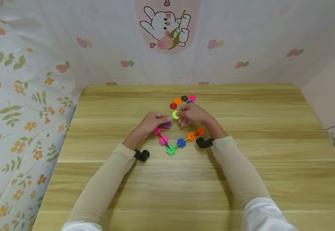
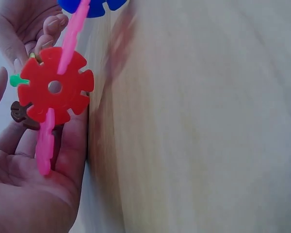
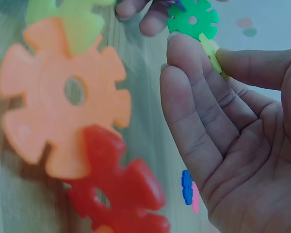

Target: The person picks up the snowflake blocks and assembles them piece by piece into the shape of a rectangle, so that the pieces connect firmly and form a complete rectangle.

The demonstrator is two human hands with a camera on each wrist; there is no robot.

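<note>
In the head view my left hand (image 1: 153, 123) grips the chain of slotted plastic snowflake discs at a purple disc (image 1: 167, 124), thumb on top. My right hand (image 1: 193, 114) pinches a yellow disc (image 1: 175, 114) between thumb and fingers. In the right wrist view that yellow disc meets a green disc (image 3: 193, 20), which lies between the two hands. The chain hangs round toward me through a pink disc (image 1: 163, 140), a green disc (image 1: 171, 150), a blue disc (image 1: 181, 142) and an orange disc (image 1: 191, 136). A red disc (image 2: 55, 86) of it shows close to the left palm.
Beyond the hands lie separate discs on the wooden table (image 1: 271, 134): red (image 1: 173, 106), orange (image 1: 177, 101), dark brown (image 1: 184, 98), pink (image 1: 192, 98) and a partly covered blue one (image 1: 189, 102). A patterned cloth (image 1: 167, 67) hangs along the table's far edge.
</note>
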